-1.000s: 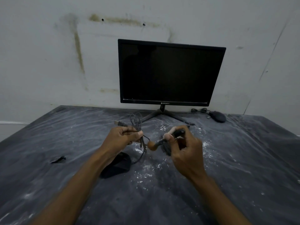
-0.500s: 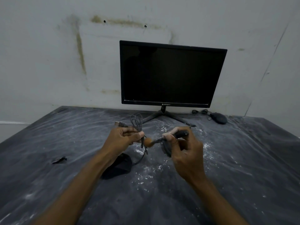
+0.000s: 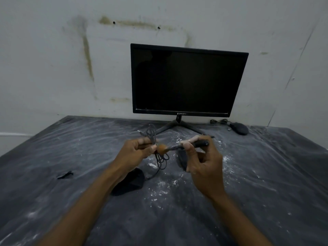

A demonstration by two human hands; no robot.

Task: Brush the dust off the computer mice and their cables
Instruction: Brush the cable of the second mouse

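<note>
Black cable: the bundled cable (image 3: 154,139) is pinched in the left hand (image 3: 135,150), raised off the bench, with loops standing above the fingers and more loops hanging below toward 6 o'clock.
Near mouse: the near mouse (image 3: 130,182) lies on the bench at about 7 o'clock from the hands, partly hidden by the left forearm; its lead runs up into the held bundle.
Brush: the brush (image 3: 177,147) has a dark handle and a tan tuft; the tuft touches the cable just beside the left thumb.
Right hand: the right hand (image 3: 201,162) is closed around the brush handle, thumb and forefinger pressed on it, the other fingers curled under.
Left hand: fingers pressed together on the cable bundle, nothing else in it.
Far mouse: the far mouse (image 3: 239,128) sits at 1 o'clock near the monitor (image 3: 186,80), well apart from the hands, its own lead coiled beside it.
Bench: the dark bench (image 3: 266,183) is streaked with pale dust, thickest between and below the hands.
Handling, as I judge it: the cable is light, limp and springy, so loops will flop or slip unless held at the gathered middle; the mouse is a hard, smooth shell, best gripped by its sides.
Risk: brushing hard could flick loops loose or drag the near mouse by its lead.
</note>
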